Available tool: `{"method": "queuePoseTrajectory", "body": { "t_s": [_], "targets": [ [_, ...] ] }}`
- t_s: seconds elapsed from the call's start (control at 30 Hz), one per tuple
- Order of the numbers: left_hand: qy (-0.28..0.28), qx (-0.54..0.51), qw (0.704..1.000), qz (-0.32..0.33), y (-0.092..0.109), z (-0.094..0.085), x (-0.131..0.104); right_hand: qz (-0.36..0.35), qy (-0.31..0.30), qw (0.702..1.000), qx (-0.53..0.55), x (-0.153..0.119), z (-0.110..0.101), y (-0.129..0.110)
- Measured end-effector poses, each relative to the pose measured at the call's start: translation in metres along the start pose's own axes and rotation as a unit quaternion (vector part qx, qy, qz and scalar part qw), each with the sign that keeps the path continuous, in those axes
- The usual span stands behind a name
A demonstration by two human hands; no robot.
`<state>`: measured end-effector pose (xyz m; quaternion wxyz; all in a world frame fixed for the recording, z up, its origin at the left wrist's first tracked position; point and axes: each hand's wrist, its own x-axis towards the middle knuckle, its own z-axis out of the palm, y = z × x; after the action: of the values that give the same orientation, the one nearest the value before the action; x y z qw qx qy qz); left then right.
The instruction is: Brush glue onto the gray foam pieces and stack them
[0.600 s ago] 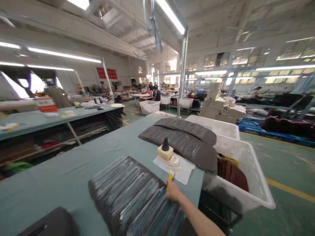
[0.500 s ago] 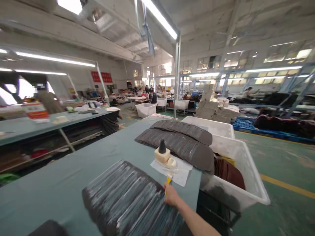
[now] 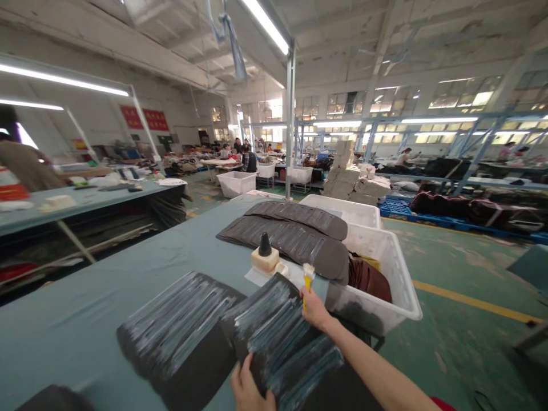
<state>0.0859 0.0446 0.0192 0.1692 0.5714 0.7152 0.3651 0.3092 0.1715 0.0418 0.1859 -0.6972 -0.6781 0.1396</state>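
Observation:
My right hand (image 3: 315, 308) is closed on a yellow-handled brush (image 3: 307, 279), its pale bristles pointing up. At the bottom centre, my left hand (image 3: 250, 388) holds the near left edge of a dark panel (image 3: 274, 319) streaked with whitish glue. This panel is raised partly over the white sheet (image 3: 256, 277). Left of it, more streaked dark panels (image 3: 171, 325) lie on the blue-green table (image 3: 98, 297). A cream bottle with a black cone cap (image 3: 265, 257) stands behind, beside a small pale cup (image 3: 281, 269).
Stacked dark slotted panels (image 3: 291, 240) lie along the table's far right part. White bins (image 3: 402, 274) border the right edge, one holding brown pieces (image 3: 369, 278). A metal post (image 3: 290, 125) rises beyond. A person (image 3: 25, 162) stands at the left table.
My left hand has come into view, on a streaked panel now lifted and shifted right. My right hand has risen with the brush. The camera view has turned right.

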Motion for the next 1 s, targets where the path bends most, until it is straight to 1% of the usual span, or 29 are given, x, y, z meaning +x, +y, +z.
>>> {"method": "queuePoseTrajectory", "body": {
  "t_s": [0.1,0.17,0.2,0.23,0.3,0.37,0.43,0.53,0.6,0.67,0.7,0.77,0.87,0.93,1.0],
  "targets": [
    [-0.07,-0.06,0.996,0.021,0.065,0.016,0.016,0.009,0.037,0.999,-0.029,0.02,-0.051,0.031],
    [-0.109,-0.094,0.989,0.031,0.112,0.027,0.034,0.024,0.059,0.997,-0.053,0.039,-0.085,0.051],
    [-0.121,-0.11,0.986,0.04,0.135,0.035,0.046,0.031,0.072,0.995,-0.064,0.05,-0.101,0.061],
    [-0.121,-0.122,0.984,0.046,0.157,0.044,0.061,0.033,0.087,0.993,-0.075,0.064,-0.117,0.072],
    [-0.116,-0.144,0.98,0.069,0.198,0.065,0.096,0.027,0.119,0.988,-0.094,0.098,-0.146,0.096],
    [-0.107,-0.16,0.977,0.093,0.234,0.09,0.137,0.01,0.149,0.983,-0.103,0.14,-0.173,0.123],
    [-0.107,-0.171,0.973,0.108,0.266,0.114,0.183,-0.01,0.174,0.979,-0.102,0.191,-0.195,0.154],
    [-0.118,-0.171,0.973,0.104,0.308,0.149,0.257,-0.038,0.197,0.975,-0.099,0.284,-0.219,0.196],
    [-0.12,-0.161,0.976,0.079,0.329,0.168,0.31,-0.061,0.198,0.973,-0.099,0.353,-0.226,0.21],
    [-0.114,-0.147,0.981,0.045,0.342,0.182,0.362,-0.087,0.188,0.974,-0.096,0.421,-0.226,0.208],
    [-0.108,-0.141,0.984,0.03,0.345,0.187,0.388,-0.098,0.181,0.974,-0.092,0.452,-0.223,0.201],
    [-0.089,-0.129,0.988,0.0,0.343,0.195,0.437,-0.123,0.164,0.975,-0.083,0.51,-0.21,0.178],
    [-0.05,-0.111,0.991,-0.053,0.324,0.201,0.504,-0.157,0.144,0.975,-0.068,0.584,-0.182,0.132],
    [-0.017,-0.103,0.99,-0.091,0.304,0.202,0.542,-0.173,0.131,0.975,-0.055,0.625,-0.16,0.1],
    [0.018,-0.101,0.987,-0.12,0.28,0.203,0.574,-0.185,0.115,0.975,-0.041,0.661,-0.137,0.069]
  ]
}}
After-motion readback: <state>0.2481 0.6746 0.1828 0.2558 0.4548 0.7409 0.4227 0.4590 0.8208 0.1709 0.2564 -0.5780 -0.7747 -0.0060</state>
